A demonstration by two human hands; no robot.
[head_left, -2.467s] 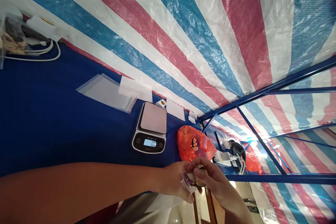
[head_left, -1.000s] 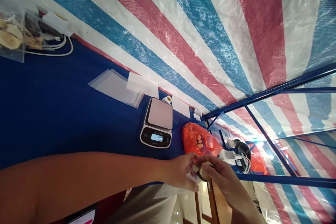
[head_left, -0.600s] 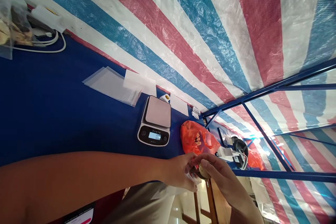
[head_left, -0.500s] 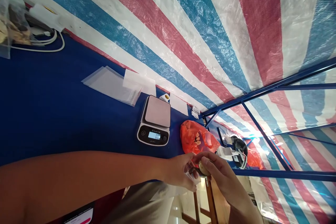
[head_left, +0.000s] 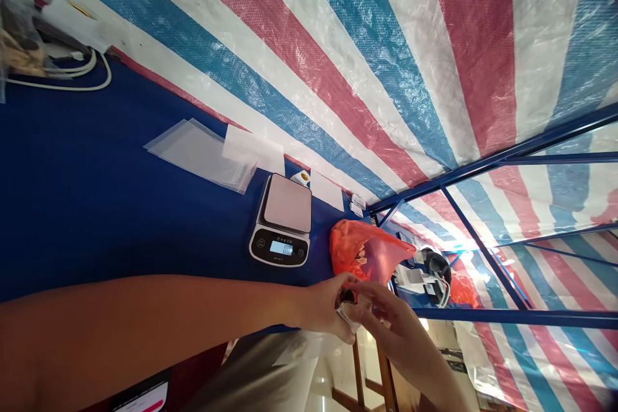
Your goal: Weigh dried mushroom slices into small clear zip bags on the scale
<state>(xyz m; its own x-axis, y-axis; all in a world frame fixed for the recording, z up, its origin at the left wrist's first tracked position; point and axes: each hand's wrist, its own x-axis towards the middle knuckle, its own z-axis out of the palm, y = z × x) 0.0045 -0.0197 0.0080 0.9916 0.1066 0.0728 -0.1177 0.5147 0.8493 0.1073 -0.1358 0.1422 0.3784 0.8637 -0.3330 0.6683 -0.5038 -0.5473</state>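
Small clear plastic bag point(head_left: 351, 317) pinched at lower centre of the frame, between closed left hand point(head_left: 318, 308) and closed right hand point(head_left: 392, 317); long axis unclear; orange plastic bag point(head_left: 355, 251) just above; digital kitchen scale point(head_left: 282, 222) further up-left, nearer left hand.

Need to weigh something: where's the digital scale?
In the head view, the digital scale sits on the blue tabletop, just left of the orange plastic bag.

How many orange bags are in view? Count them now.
2: one orange bag lies beside the scale; the other lies farther off. More may be hidden.
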